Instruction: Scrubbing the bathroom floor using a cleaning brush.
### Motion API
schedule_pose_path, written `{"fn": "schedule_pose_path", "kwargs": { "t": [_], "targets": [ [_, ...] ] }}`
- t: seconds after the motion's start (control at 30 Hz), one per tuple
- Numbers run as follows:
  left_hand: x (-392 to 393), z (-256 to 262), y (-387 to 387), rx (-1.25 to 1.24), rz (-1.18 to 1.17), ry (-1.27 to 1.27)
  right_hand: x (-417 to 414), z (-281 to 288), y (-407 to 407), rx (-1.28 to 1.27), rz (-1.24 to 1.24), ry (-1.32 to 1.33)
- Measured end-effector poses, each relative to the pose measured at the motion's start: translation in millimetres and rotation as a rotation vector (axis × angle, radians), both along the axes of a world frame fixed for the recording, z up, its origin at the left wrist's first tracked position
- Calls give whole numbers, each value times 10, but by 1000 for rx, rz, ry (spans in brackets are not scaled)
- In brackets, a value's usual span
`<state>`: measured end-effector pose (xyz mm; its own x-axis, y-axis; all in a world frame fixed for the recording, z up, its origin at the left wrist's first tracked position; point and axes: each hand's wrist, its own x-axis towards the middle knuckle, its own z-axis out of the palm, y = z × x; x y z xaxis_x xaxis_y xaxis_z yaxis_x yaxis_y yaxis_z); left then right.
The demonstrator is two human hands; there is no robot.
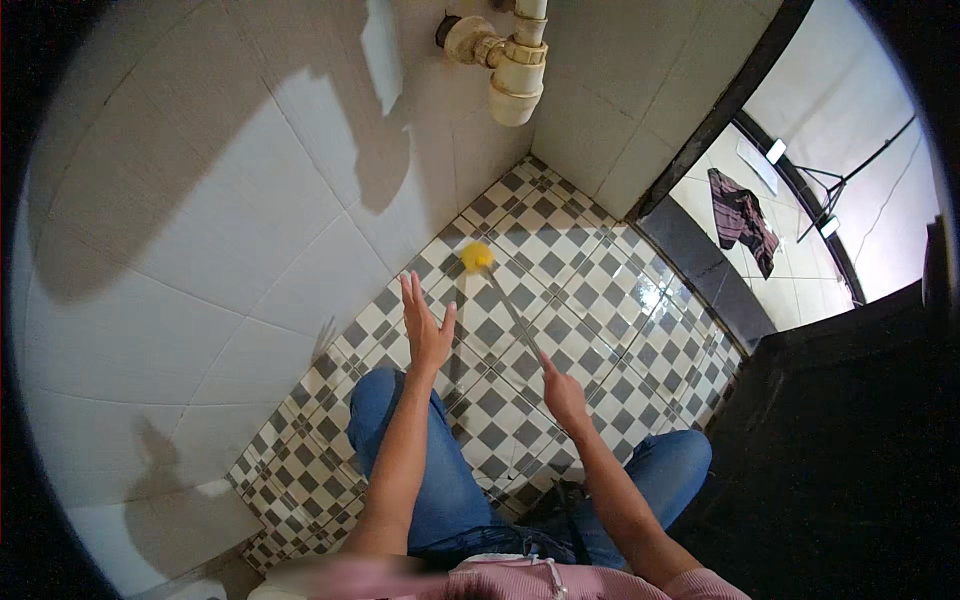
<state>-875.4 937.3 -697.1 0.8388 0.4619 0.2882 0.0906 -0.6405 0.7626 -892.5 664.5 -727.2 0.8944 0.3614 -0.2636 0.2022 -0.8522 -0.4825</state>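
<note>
My right hand [564, 396] grips the end of a thin grey handle [516, 311] that slants away to the upper left. At its far end is a round yellow brush head [477, 257], slightly blurred, over the tiles near the left wall. Whether the head touches the floor, I cannot tell. My left hand [429, 330] is raised with its fingers apart and holds nothing; it hovers above my left knee, below and left of the brush head.
Grey-and-white checkered tiles [559, 296] cover the floor, shiny at right. A sink trap [517, 82] juts from the tiled wall [292, 247]. At right, beyond a dark threshold [705, 259], lie a striped cloth [741, 214] and a black stand [832, 191]. A black panel [817, 435] borders my right side.
</note>
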Motion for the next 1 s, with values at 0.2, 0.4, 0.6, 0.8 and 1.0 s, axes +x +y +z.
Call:
{"fn": "schedule_pose_path", "kwargs": {
  "t": [0.2, 0.4, 0.6, 0.8, 1.0],
  "targets": [
    [-184, -5, 279, -104, 46, 18, -1051, 433, -141, -23, -97, 284],
    [-102, -107, 329, -152, 148, -39, -1645, 842, -713, -172, -102, 259],
    [-49, -45, 263, -148, 114, 21, 371, -131, -131, 1, -132, -156],
    [-122, -118, 349, -239, 180, 24, 152, -554, 245, 54, -71, -25],
    [-107, -99, 313, -283, 153, 47, -558, -396, -16, -153, 40, 116]
  ]
}}
